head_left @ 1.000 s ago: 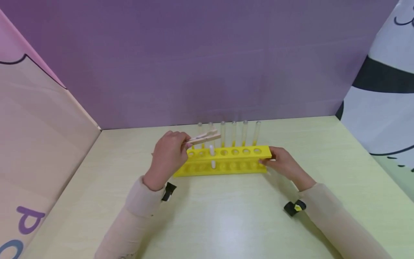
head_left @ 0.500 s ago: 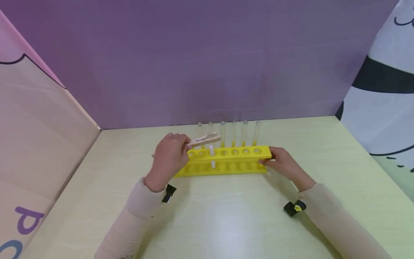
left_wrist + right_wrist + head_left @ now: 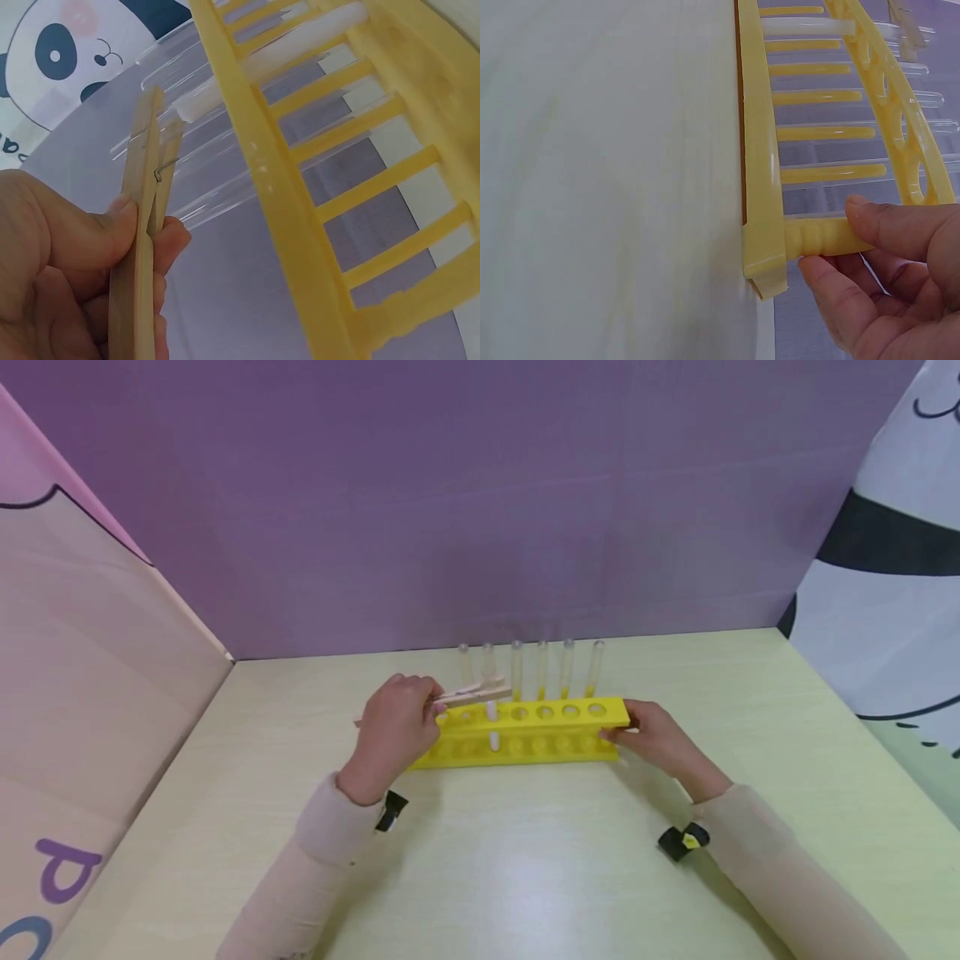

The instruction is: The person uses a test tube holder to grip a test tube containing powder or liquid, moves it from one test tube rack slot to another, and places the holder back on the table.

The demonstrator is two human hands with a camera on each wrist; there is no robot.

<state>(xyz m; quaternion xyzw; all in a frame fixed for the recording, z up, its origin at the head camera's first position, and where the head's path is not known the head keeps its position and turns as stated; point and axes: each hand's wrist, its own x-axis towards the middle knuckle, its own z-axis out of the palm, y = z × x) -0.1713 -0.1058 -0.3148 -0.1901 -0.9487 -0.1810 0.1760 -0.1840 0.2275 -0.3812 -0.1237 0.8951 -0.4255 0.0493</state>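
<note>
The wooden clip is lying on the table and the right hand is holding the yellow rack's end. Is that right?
Not quite: the wooden clip isn't on the table; the left hand grips it, as the left wrist view shows. The right hand does hold the end of the yellow rack.

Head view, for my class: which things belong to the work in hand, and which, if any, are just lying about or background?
In the work:
wooden clamp, held by the left hand
yellow rack, gripped by the right hand
white rod-like piece in the rack
clear tubes on the rack

Setting only:
table
purple backdrop
printed side panels
</note>
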